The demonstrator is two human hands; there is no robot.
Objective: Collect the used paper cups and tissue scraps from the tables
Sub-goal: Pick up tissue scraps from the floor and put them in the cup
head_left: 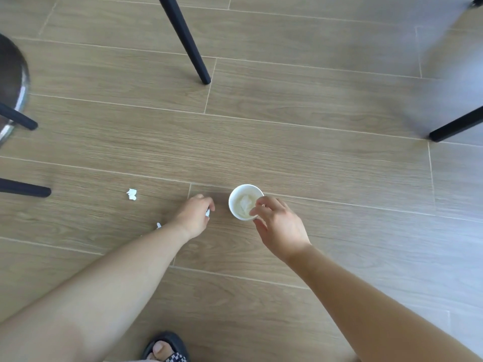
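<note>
Forearms (104, 283) low, my right hand (279, 226) is pinching the paper cup (232, 202) by its rim, steadying it for the tissue scrap (208, 212) my left hand (194, 214) is apparently pinching.

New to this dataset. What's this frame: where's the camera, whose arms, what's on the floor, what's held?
No robot: one camera on a person's head looks down at their bare arms over a wooden floor. The right hand pinches the rim of a white paper cup with crumpled tissue inside; I cannot tell whether the cup rests on the floor. The left hand curls round a small tissue scrap. A loose scrap lies on the floor to its left. Black chair legs stand around; a sandalled foot shows at the bottom.
</note>
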